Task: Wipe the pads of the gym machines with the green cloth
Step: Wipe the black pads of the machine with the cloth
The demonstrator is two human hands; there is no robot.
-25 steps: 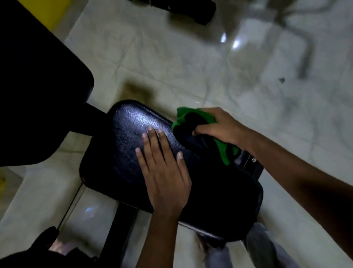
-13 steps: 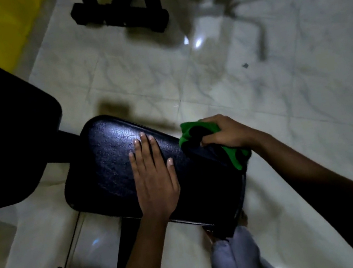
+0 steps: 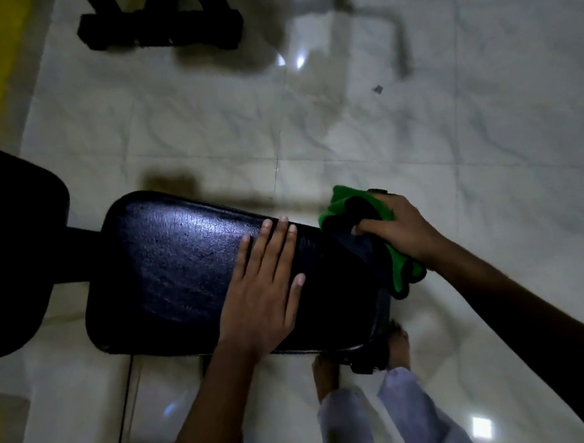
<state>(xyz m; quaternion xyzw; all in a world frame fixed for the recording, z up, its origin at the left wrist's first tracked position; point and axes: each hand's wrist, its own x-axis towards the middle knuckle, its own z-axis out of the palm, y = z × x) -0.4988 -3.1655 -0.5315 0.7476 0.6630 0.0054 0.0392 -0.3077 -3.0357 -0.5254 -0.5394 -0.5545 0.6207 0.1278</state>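
Seen from above, a person's left hand [image 3: 262, 296] lies flat, fingers straight, on the black seat pad [image 3: 182, 270] of a gym machine. At the pad's far right edge, the right hand [image 3: 398, 228] has its grip closed around the bunched green cloth [image 3: 345, 202], which drapes down over that edge. Bare feet [image 3: 324, 368] stand on the glossy marble floor [image 3: 420, 122] below.

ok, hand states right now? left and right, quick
Left hand: open, flat on the black pad.
Right hand: fingers curled round the green cloth, at the pad's edge.
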